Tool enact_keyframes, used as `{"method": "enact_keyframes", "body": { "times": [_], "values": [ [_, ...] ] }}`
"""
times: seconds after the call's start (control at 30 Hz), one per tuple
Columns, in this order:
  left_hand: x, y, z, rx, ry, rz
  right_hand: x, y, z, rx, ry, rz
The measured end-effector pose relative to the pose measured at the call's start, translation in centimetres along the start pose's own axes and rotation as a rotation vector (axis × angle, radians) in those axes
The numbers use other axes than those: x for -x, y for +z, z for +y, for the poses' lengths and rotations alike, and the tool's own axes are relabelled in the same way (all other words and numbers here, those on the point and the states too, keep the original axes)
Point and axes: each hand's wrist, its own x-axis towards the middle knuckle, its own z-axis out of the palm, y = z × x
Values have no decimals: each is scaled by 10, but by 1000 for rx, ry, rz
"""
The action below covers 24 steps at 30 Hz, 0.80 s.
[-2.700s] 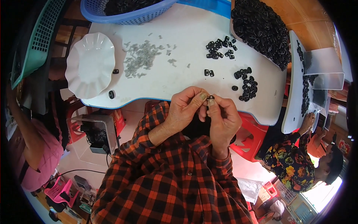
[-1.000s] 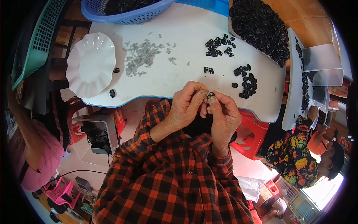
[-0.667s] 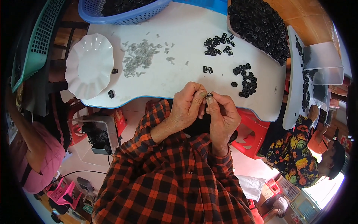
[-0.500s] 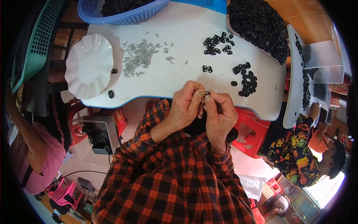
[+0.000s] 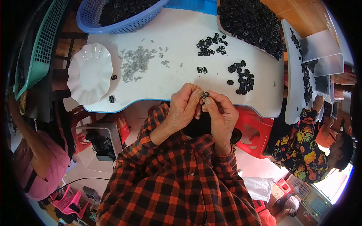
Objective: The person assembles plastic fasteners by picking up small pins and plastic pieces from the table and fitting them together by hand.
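A small black plastic piece with holes, like a cord lock point(image 5: 205, 95), sits between my fingertips just past the table's front edge. My right hand point(image 5: 221, 117) pinches it between thumb and fingers. My left hand point(image 5: 183, 107) is closed too, its thumb and fingertips pressed at the piece's left side. Beyond my hands lies a pair of black pieces point(image 5: 202, 70), with a cluster of square-looking ones point(image 5: 204, 47) behind. Rounded black pieces point(image 5: 247, 82) form a group to the right. Loose small greyish, spring-like pieces point(image 5: 135, 64) spread across the table at left.
A white scalloped plate point(image 5: 90, 88) stands at the table's left end, two black pieces beside it. Behind are a blue basket point(image 5: 128, 26) and a tray heaped with black pieces point(image 5: 250, 24). People sit at both sides, one at another white table point(image 5: 292, 75).
The black piece shows more plainly between my fingertips, its holes now visible. My hands keep nearly the same grip. The whole view has shifted slightly.
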Motion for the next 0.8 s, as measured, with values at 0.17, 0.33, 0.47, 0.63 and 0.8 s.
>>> {"method": "enact_keyframes", "body": {
  "times": [0.17,0.33,0.47,0.63,0.8],
  "values": [
    [0,2,0,-51,24,-7,2,1,-4,-42,14,7],
    [0,5,-4,-144,71,3,1,1,4,11,-96,28],
    [1,8,-1,-190,86,21,1,1,1,51,-140,29],
    [1,10,-3,-224,81,22,0,-6,10,30,-126,22],
    [0,20,0,-166,11,-25,0,-13,4,3,-112,32]
  ]
}}
